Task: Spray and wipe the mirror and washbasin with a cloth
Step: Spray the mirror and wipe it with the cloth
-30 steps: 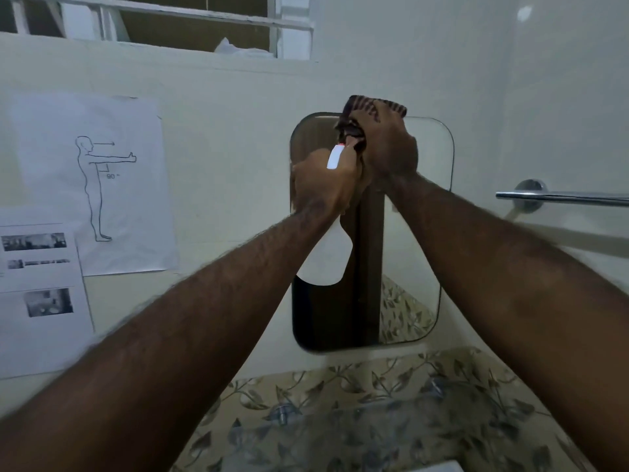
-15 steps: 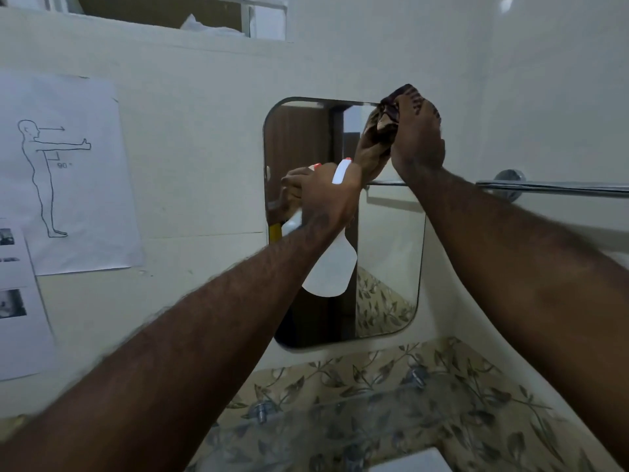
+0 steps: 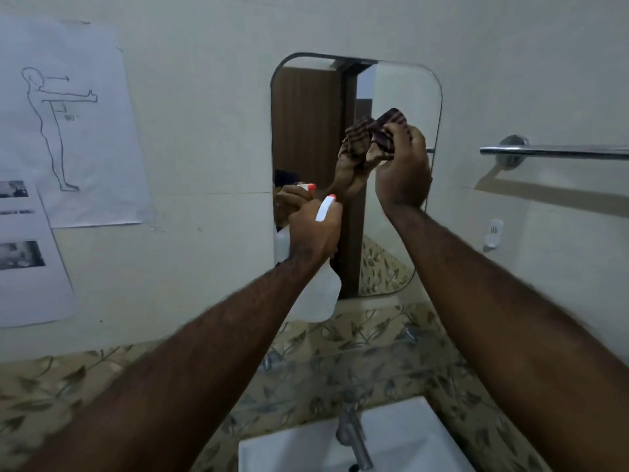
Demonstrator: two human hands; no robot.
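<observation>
A rounded rectangular mirror hangs on the cream wall ahead. My right hand presses a dark striped cloth against the mirror's right middle part. My left hand grips a white spray bottle with an orange-tipped nozzle, held in front of the mirror's lower left. Below, a white washbasin with a metal tap shows at the bottom edge.
A chrome towel rail runs along the right wall, with a small white hook under it. Paper sheets are taped to the wall at left. Leaf-patterned tiles and a glass shelf lie between mirror and basin.
My right hand with the cloth has come down from the mirror's top edge to its right middle. The view has tilted down, bringing the washbasin and tap into sight.
</observation>
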